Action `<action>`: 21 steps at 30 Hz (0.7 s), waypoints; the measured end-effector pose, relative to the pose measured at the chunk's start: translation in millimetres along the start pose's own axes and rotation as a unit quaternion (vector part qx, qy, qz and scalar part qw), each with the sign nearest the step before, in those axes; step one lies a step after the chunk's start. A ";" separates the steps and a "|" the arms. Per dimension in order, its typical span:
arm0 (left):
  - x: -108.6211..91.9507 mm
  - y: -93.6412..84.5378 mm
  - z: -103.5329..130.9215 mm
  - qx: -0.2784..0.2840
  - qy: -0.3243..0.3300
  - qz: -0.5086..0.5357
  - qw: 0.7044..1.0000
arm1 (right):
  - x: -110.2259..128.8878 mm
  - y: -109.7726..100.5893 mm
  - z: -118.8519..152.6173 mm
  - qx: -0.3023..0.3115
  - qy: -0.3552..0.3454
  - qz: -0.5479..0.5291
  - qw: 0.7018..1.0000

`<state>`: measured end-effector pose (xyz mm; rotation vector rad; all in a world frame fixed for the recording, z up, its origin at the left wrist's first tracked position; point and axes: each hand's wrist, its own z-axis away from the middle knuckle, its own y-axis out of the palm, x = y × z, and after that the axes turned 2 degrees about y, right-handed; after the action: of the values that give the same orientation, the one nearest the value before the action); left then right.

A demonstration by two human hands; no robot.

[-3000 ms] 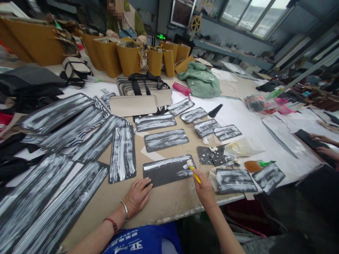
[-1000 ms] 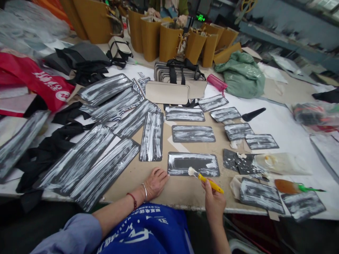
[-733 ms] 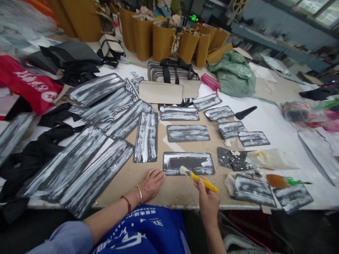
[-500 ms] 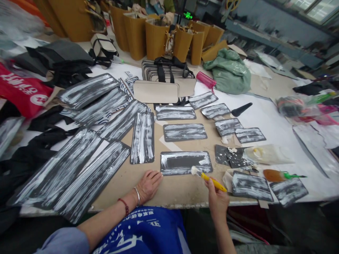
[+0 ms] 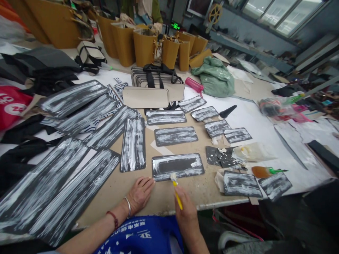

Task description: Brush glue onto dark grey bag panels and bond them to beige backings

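Observation:
My right hand (image 5: 186, 208) is closed around the yellow handle of a paintbrush (image 5: 178, 197). Its whitish bristles touch the lower edge of a black rectangular panel (image 5: 174, 166), where white streaks run round a bare dark middle. Flat on the brown board, my left hand (image 5: 140, 193) lies with fingers stretched out, the tips at the panel's lower left corner. Just beyond is a second black panel (image 5: 176, 135) streaked white all over. An upright streaked panel (image 5: 132, 144) lies to the left of both.
Long streaked panels (image 5: 76, 190) cover the left side. Smaller streaked pieces (image 5: 242, 183), a bottle with amber contents (image 5: 261, 171) and a white-spattered dark piece (image 5: 227, 157) lie right. Farther back are stacked beige panels (image 5: 145, 97), a green bag (image 5: 215, 77), brown bags (image 5: 144, 47) and a person (image 5: 140, 12).
The brush in my right hand has moved left along the panel's lower edge. My left hand keeps its place at the corner. The camera view has shifted.

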<state>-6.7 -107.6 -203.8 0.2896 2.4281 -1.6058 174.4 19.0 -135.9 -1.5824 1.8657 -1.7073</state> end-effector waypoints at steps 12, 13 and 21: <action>-1.4 -3.6 -4.8 -0.030 0.000 0.002 1.000 | -93.3 -59.6 -20.6 -0.145 0.132 0.115 0.974; -1.5 -4.1 -5.3 -0.033 0.001 0.002 0.999 | -96.2 -59.5 -21.3 -0.141 0.122 0.114 0.976; -1.9 -1.1 -3.0 -0.016 -0.004 0.001 1.000 | -38.7 -37.0 -36.5 -0.088 0.088 0.008 0.992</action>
<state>-5.4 -105.3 -201.1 0.2786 2.4437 -1.5641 186.4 78.7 -113.8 -1.5152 2.1625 -1.7714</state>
